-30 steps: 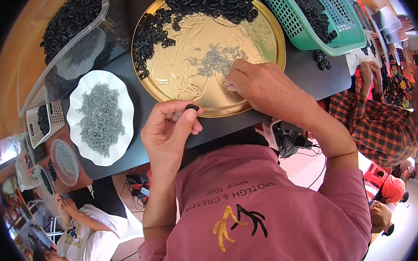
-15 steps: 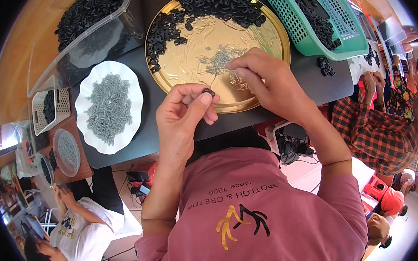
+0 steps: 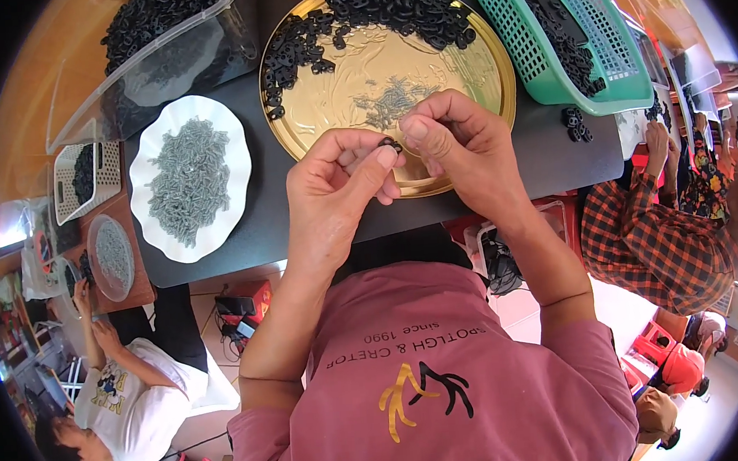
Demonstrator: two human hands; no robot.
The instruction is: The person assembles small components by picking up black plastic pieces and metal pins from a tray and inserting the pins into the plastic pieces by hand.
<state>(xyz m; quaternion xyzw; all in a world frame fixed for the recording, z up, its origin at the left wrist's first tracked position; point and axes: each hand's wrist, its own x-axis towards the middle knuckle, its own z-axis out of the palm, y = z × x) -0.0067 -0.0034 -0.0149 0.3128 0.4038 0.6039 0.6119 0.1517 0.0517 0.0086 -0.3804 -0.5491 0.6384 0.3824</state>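
My left hand (image 3: 328, 186) pinches a small black plastic part (image 3: 390, 144) between thumb and fingertips, over the near edge of a round gold tray (image 3: 319, 107). Close beside it, the thumb and forefinger of my right hand (image 3: 465, 144) are pressed together; whatever is between them is too small or hidden to make out. Behind my fingers lies a loose pile of small grey springs or pins (image 3: 395, 100). Many black plastic parts (image 3: 402, 10) line the tray's far and left rim. A white scalloped plate (image 3: 140, 173) to the left carries a heap of similar grey pieces (image 3: 189, 182).
A green perforated basket (image 3: 500, 28) with black parts stands at the right, several loose black parts (image 3: 576, 125) beside it. Leftward are a clear bin (image 3: 112, 98), a white basket (image 3: 67, 198) and a round dish (image 3: 96, 264). People sit at both sides.
My right hand has come down from the grey pile to beside my left hand. My left hand has shifted slightly right and up, still pinching the black part.
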